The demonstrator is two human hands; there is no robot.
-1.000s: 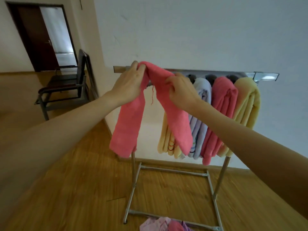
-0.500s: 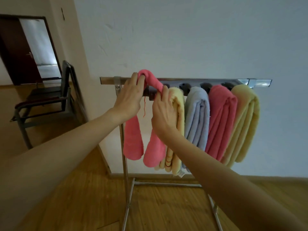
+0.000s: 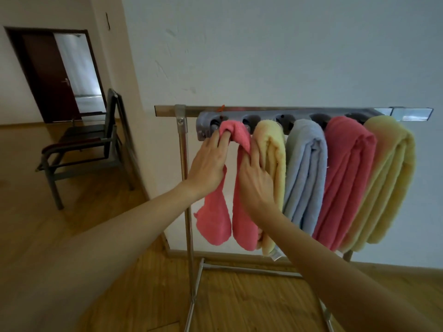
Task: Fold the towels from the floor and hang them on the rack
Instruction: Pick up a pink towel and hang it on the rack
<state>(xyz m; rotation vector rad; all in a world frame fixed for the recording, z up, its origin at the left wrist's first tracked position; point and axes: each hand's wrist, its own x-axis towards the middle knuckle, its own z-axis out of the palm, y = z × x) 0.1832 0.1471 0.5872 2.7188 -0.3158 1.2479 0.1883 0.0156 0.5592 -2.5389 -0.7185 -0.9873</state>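
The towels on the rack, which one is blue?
The blue towel, hanging in the middle. Its neighbours are yellow and pink.

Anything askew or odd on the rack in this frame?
Mostly tidy. The small pink towel under the left hand and right hand hangs unevenly, its two ends at different heights. A loose red thread sticks up from the rack bar above it.
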